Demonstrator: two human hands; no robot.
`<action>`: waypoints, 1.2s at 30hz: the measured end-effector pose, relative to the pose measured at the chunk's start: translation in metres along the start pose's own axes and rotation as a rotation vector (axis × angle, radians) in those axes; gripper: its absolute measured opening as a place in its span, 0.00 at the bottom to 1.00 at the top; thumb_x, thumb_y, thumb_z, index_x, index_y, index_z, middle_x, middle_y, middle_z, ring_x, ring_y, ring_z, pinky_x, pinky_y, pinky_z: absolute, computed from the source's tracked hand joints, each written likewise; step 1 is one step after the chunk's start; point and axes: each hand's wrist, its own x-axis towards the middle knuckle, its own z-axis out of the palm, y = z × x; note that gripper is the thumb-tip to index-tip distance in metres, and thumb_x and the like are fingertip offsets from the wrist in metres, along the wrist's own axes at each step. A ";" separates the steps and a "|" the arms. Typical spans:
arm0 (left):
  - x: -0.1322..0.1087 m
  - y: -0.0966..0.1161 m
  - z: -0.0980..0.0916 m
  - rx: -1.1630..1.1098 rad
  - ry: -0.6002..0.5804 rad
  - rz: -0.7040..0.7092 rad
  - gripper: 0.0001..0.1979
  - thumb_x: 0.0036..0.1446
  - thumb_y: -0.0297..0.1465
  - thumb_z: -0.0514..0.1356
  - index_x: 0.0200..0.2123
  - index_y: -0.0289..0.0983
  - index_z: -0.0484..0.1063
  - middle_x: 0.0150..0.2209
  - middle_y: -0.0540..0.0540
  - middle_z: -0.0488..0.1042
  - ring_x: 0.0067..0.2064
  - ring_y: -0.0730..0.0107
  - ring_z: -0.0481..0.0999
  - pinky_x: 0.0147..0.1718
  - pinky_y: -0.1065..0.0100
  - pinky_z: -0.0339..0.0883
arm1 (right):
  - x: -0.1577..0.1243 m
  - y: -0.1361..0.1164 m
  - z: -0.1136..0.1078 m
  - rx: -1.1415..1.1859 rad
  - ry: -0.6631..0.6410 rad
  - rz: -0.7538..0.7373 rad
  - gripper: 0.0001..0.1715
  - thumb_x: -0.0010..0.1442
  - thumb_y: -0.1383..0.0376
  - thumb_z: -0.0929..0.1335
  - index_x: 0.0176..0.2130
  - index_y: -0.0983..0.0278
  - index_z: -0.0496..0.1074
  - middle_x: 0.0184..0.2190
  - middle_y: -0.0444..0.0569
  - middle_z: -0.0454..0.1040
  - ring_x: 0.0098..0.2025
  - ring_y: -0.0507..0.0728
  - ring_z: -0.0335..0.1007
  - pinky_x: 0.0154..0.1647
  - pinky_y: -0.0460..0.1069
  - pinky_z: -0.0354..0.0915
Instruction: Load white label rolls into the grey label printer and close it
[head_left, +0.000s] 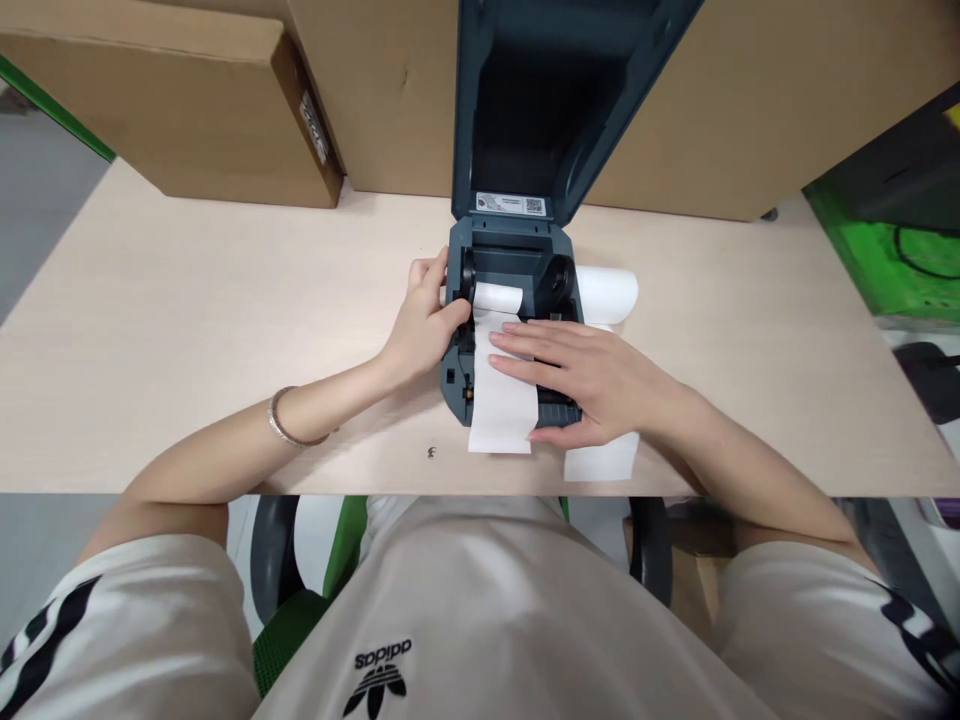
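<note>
A dark blue-grey label printer [511,236] stands on the table with its lid [551,110] raised. Inside it sits a small white paper roll [498,298], and its paper strip [501,415] runs over the printer's front edge toward me. My left hand [421,325] grips the printer's left side, thumb over the rim and fingers along the outer wall. Stretched out flat, the fingers of my right hand [592,375] rest on the paper strip and across the printer's right front part, hiding what lies beneath. Beside the printer on the right is a larger white roll [607,294].
A loose paper end [602,461] lies by the table's [225,270] front edge, right of the printer. A cardboard box [225,120] stands at the back left, before a large cardboard panel [390,100]. A tiny dark scrap [431,452] lies near the front edge.
</note>
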 end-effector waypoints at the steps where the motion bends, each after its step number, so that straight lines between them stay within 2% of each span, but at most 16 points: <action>1: 0.000 0.001 0.000 0.010 0.000 -0.001 0.45 0.55 0.29 0.66 0.78 0.44 0.75 0.60 0.41 0.73 0.72 0.43 0.73 0.81 0.43 0.69 | -0.001 -0.001 0.001 -0.008 0.018 -0.027 0.51 0.84 0.45 0.71 0.89 0.68 0.63 0.84 0.64 0.71 0.88 0.67 0.69 0.89 0.65 0.70; 3: 0.000 0.001 0.000 0.024 -0.005 -0.011 0.46 0.55 0.30 0.66 0.79 0.42 0.74 0.60 0.40 0.73 0.72 0.42 0.74 0.82 0.41 0.68 | -0.001 0.000 0.001 -0.001 0.030 -0.055 0.51 0.84 0.46 0.71 0.89 0.68 0.62 0.84 0.64 0.72 0.89 0.66 0.68 0.90 0.65 0.69; 8: 0.001 -0.003 -0.001 -0.015 -0.017 -0.042 0.51 0.54 0.32 0.69 0.82 0.45 0.68 0.66 0.40 0.73 0.74 0.40 0.74 0.81 0.39 0.70 | -0.005 0.006 0.005 -0.015 0.032 -0.144 0.53 0.83 0.38 0.68 0.85 0.71 0.68 0.84 0.69 0.70 0.90 0.71 0.64 0.89 0.67 0.71; 11: 0.001 -0.003 -0.002 -0.024 -0.008 -0.037 0.50 0.54 0.35 0.70 0.81 0.47 0.67 0.68 0.39 0.72 0.77 0.39 0.73 0.82 0.39 0.70 | -0.006 0.007 0.008 -0.093 0.066 -0.183 0.46 0.85 0.45 0.66 0.84 0.72 0.70 0.82 0.68 0.73 0.90 0.69 0.66 0.88 0.65 0.72; 14: 0.000 0.001 -0.004 0.004 -0.021 -0.024 0.50 0.55 0.39 0.73 0.80 0.45 0.66 0.69 0.39 0.72 0.78 0.39 0.72 0.83 0.40 0.70 | -0.004 0.005 0.011 -0.174 0.123 -0.227 0.39 0.89 0.51 0.60 0.80 0.75 0.75 0.78 0.66 0.79 0.85 0.67 0.73 0.87 0.63 0.73; 18: 0.000 0.006 -0.005 0.032 -0.059 -0.053 0.52 0.56 0.43 0.74 0.82 0.42 0.63 0.73 0.35 0.70 0.75 0.39 0.76 0.79 0.39 0.75 | -0.003 0.001 0.015 -0.228 0.150 -0.253 0.41 0.92 0.48 0.58 0.78 0.75 0.78 0.76 0.65 0.80 0.84 0.66 0.75 0.85 0.61 0.75; 21: 0.001 0.006 -0.005 0.039 -0.059 -0.050 0.51 0.57 0.42 0.74 0.81 0.44 0.63 0.73 0.35 0.70 0.75 0.38 0.76 0.78 0.39 0.76 | -0.003 -0.001 0.016 -0.248 0.169 -0.277 0.43 0.93 0.46 0.58 0.77 0.75 0.79 0.75 0.66 0.81 0.84 0.67 0.75 0.84 0.62 0.78; 29: 0.001 0.004 -0.006 0.046 -0.060 -0.041 0.49 0.59 0.43 0.73 0.81 0.47 0.63 0.72 0.37 0.71 0.76 0.38 0.76 0.77 0.38 0.76 | -0.002 0.000 0.019 -0.270 0.239 -0.308 0.40 0.93 0.53 0.55 0.71 0.75 0.83 0.70 0.63 0.86 0.81 0.66 0.79 0.80 0.61 0.82; 36: -0.001 0.007 -0.005 0.051 -0.067 -0.046 0.51 0.58 0.41 0.73 0.82 0.45 0.61 0.73 0.36 0.69 0.77 0.37 0.75 0.80 0.37 0.74 | -0.001 -0.002 0.017 -0.239 0.240 -0.313 0.36 0.91 0.56 0.57 0.70 0.76 0.83 0.69 0.62 0.86 0.77 0.67 0.83 0.79 0.61 0.82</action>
